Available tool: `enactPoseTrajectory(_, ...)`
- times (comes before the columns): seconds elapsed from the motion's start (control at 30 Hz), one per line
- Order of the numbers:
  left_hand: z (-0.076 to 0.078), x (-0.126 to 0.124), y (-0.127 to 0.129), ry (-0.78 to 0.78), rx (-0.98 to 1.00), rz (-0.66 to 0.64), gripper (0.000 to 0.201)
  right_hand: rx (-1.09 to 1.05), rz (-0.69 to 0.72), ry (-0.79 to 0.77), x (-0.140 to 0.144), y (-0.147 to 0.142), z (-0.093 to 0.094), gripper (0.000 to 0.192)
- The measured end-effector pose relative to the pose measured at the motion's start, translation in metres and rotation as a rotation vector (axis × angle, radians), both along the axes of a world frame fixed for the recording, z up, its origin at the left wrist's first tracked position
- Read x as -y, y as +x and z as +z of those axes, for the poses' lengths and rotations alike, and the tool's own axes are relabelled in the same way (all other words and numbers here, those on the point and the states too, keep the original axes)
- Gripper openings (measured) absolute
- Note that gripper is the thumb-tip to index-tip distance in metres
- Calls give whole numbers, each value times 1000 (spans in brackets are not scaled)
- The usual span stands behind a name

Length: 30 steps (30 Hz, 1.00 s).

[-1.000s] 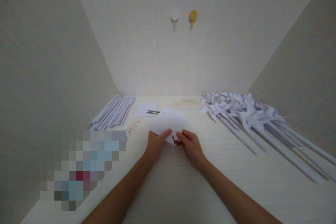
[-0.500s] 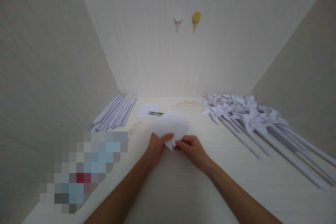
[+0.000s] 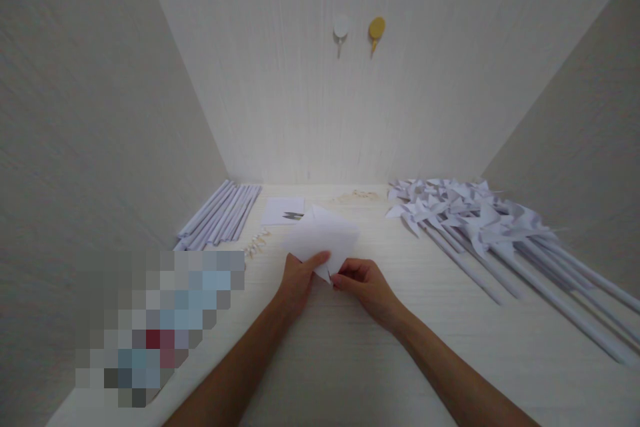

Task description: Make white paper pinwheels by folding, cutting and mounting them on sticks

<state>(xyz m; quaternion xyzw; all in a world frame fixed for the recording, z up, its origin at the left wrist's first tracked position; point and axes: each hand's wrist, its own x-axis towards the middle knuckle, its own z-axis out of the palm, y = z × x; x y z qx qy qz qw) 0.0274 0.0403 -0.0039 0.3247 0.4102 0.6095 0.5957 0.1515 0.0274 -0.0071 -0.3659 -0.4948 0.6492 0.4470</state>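
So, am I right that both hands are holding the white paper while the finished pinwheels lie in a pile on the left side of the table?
Not quite: in the head view the pinwheels lie on the right side of the table. Both the left hand and right hand do hold the white paper.

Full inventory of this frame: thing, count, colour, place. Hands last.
folded paper sheet: one, white, table centre, held by both hands
paper sticks: a bundle, count unclear, white, far left of the table
paper pinwheels: a heap on long sticks, white, right side
flat sheet: one, white, behind the folded paper
scissors: one, dark, on the flat sheet
small pale bits: a few, cream, beside the sticks
wall hooks: two, one white and one yellow, back wall
table: one, pale wood grain
left hand: pinches the paper's near edge
right hand: pinches the paper's near corner
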Motion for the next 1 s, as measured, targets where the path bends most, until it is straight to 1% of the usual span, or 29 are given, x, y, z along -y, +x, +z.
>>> enactPoseTrajectory(0.13, 0, -1, 1, -8, -29, 54, 36, -8, -10, 20, -1, -1, -1, 11)
enactPoseTrajectory(0.27, 1, 1, 4, -16, 4, 104, 34, -9, -40, 20, -2, -1, -3, 13)
enactPoseTrajectory(0.37, 3, 1, 5, -35, 15, 140, 27, -16, -46, 18, -2, -1, -2, 12)
enactPoseTrajectory(0.5, 4, -2, 3, -95, 23, 250, 19, 8, -14, 24, 0, -1, 0, 9)
enactPoseTrajectory(0.57, 4, -3, 1, -87, 56, 281, 19, 19, -25, 40, 0, -1, -2, 8)
enactPoseTrajectory(0.63, 4, -4, 0, -58, 60, 262, 19, -1, -73, 39, 0, -1, -4, 7)
enactPoseTrajectory(0.7, 2, -2, 1, -34, 13, 205, 20, -29, -125, 28, -1, -1, -5, 9)
enactPoseTrajectory(0.77, 1, 0, 2, -8, -51, 147, 20, -12, -147, 37, -2, -2, -6, 13)
enactPoseTrajectory(0.87, -1, 2, 4, 5, -114, 110, 21, 93, -131, 102, -1, -4, -5, 17)
enactPoseTrajectory(0.93, 0, 2, 5, -2, -107, 117, 23, 139, -104, 131, -1, -4, -5, 19)
enactPoseTrajectory(1.0, 1, 2, 5, -12, -80, 125, 23, 142, -89, 137, -1, -4, -5, 19)
